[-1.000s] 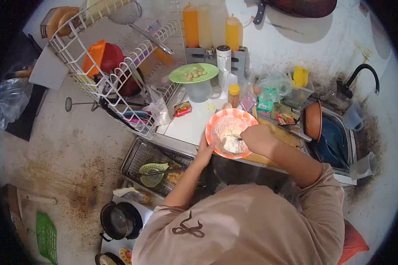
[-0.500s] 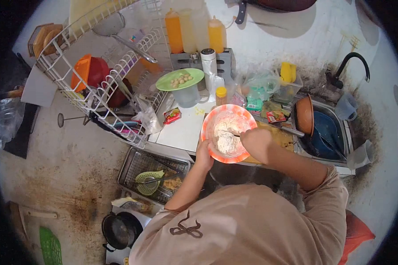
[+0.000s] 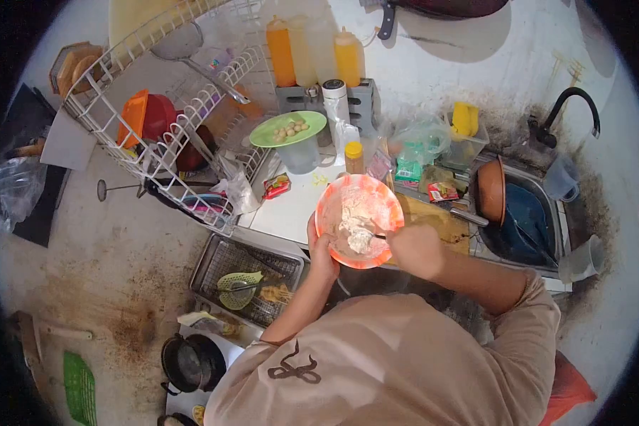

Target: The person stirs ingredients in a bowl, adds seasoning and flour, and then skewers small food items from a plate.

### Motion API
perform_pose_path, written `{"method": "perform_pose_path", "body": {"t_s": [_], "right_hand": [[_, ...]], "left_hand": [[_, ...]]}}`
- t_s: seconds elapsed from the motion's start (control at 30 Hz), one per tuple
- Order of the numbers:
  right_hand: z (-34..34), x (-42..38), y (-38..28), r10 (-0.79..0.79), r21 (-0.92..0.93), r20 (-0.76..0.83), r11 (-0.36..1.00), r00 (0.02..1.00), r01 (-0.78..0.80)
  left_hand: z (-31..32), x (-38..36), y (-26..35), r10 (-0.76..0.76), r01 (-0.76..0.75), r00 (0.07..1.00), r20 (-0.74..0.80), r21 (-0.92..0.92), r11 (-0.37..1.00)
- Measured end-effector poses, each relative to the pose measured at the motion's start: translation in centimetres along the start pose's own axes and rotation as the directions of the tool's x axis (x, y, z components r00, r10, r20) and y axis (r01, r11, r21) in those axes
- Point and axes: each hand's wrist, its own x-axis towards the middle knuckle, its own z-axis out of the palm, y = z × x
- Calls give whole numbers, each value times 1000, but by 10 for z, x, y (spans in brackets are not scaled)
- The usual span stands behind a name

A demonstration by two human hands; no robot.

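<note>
An orange-and-white bowl (image 3: 395, 206) is held tilted over the counter's front edge, with a white floury mixture (image 3: 361, 227) inside. My left hand (image 3: 324, 254) is closed on the bowl's left rim. Gripped in my right hand (image 3: 417, 252), at the bowl's right side, is a spoon (image 3: 380, 236); only a short piece of its dark handle shows, and its head is covered by the mixture.
Behind the bowl stand a yellow-capped bottle (image 3: 353, 157) and a green plate (image 3: 263, 133) of small round balls on a container. A dish rack (image 3: 131, 153) is at left, a sink (image 3: 557, 213) at right, a frying basket tray (image 3: 209, 266) lower left.
The bowl has shifted slightly left and down with my left hand. My right hand and the spoon have moved lower, and the mixture looks more gathered around the spoon.
</note>
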Motion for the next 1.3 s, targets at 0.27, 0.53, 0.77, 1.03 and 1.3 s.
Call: {"method": "perform_pose_path", "body": {"t_s": [0.27, 0.53, 0.77, 1.03, 1.3], "right_hand": [[9, 25, 7, -5, 28, 15, 1000, 1000, 4], [-4, -15, -6, -243, 87, 57, 967, 968, 238], [1, 23, 28, -100, -27, -90, 995, 991, 98], [0, 0, -6, -316, 118, 56, 944, 947, 308], [-34, 9, 31, -350, -70, -30, 935, 936, 348]], "left_hand": [[2, -17, -4, 53, -54, 998, 15, 49, 997], [-4, -18, 5, 113, -113, 988, -107, 4, 994], [3, -20, 6, 73, -75, 994, -85, -28, 997], [-15, -18, -8, 80, -95, 990, -120, -129, 987], [-4, -35, 10, 146, -149, 978, -147, -13, 989]]}}
